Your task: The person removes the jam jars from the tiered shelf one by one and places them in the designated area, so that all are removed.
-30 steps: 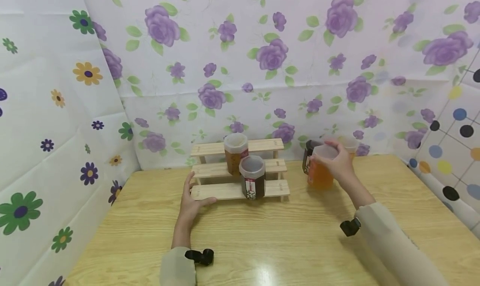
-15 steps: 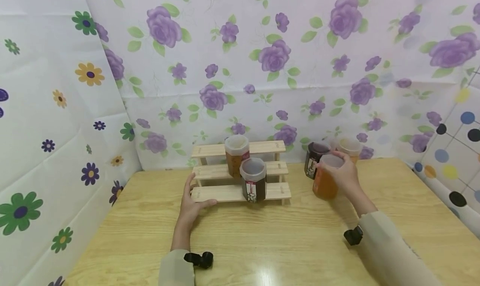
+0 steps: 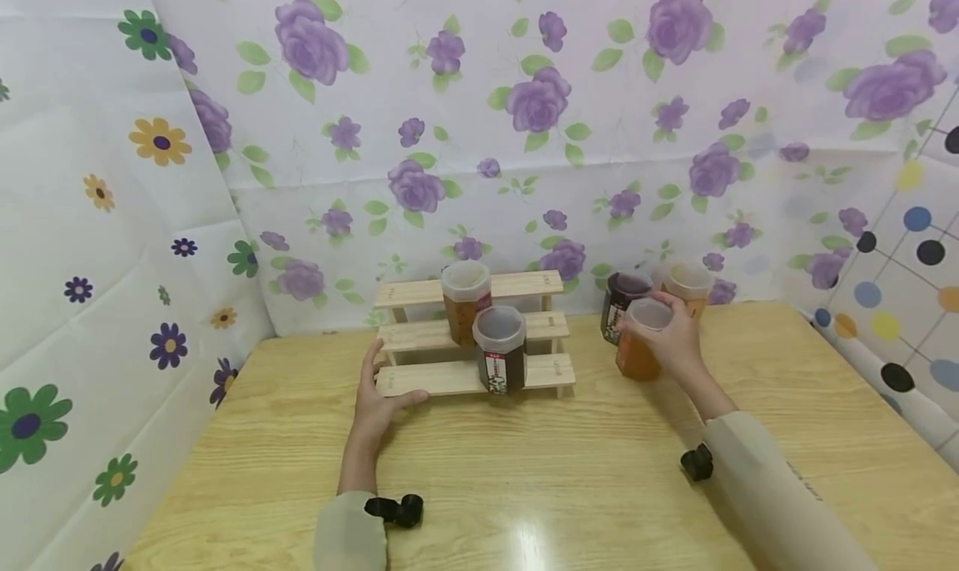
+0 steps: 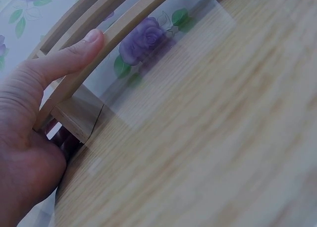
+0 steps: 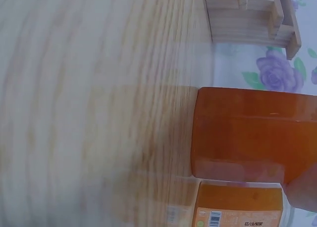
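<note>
My left hand (image 3: 377,404) grips the left end of a three-tier wooden step rack (image 3: 430,377), thumb against the front edge of the lowest step. In the left wrist view that thumb (image 4: 74,56) presses the step. An amber jar (image 3: 462,309) with a whitish top stands on the middle step, a dark jar (image 3: 504,367) on the lowest. At the right, my right hand (image 3: 680,338) holds an orange jar (image 3: 637,357) near its top, thumb and fingers round it. In the right wrist view this orange jar (image 5: 247,133) looks upright, its base at or very near the table.
Behind the held jar stand another dark jar (image 3: 616,317) and a lighter orange jar (image 3: 691,284). A flowered sheet (image 3: 479,121) hangs along the table's back edge. Patterned sheets flank both sides. Bare wood-grain table (image 3: 464,471) lies in front of the rack.
The orange jar in my right hand has shifted slightly toward me and right, uncovering more of the dark jar behind it. My left hand stays on the rack; the head view has tilted slightly.
</note>
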`<state>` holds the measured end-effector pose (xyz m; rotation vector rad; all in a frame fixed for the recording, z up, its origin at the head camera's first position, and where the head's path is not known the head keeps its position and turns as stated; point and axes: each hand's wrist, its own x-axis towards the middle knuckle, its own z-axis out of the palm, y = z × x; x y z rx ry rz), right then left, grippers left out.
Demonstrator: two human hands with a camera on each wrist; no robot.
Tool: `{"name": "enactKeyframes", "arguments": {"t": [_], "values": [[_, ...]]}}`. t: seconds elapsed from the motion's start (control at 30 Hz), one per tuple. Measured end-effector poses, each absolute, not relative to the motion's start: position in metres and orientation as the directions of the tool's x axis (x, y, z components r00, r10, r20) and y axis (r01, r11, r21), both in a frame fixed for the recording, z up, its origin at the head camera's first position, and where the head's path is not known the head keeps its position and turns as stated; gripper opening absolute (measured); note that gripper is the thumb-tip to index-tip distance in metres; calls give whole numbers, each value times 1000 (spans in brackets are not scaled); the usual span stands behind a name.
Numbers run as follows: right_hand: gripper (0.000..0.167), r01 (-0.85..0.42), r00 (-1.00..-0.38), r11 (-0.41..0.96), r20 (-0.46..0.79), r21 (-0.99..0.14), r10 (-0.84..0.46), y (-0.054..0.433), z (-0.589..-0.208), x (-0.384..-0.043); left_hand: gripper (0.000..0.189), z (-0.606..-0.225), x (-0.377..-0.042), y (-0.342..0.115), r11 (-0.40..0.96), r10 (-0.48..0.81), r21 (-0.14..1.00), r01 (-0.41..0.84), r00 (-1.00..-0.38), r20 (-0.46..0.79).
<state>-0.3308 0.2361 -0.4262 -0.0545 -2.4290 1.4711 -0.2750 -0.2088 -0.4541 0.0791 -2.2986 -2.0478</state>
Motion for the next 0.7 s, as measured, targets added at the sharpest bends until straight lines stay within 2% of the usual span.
{"name": "enactKeyframes", "arguments": {"t": [0.33,0.7], "values": [[92,-132,-968,498,220,-857,122,241,-419,-332,113,-451,-277,-209,110,-75,994,15,-997,23],[96,-247,-956,435,290,-866,34,208,-366,-321,115,-454,-275,-208,97,-86,995,23,-996,31]]}}
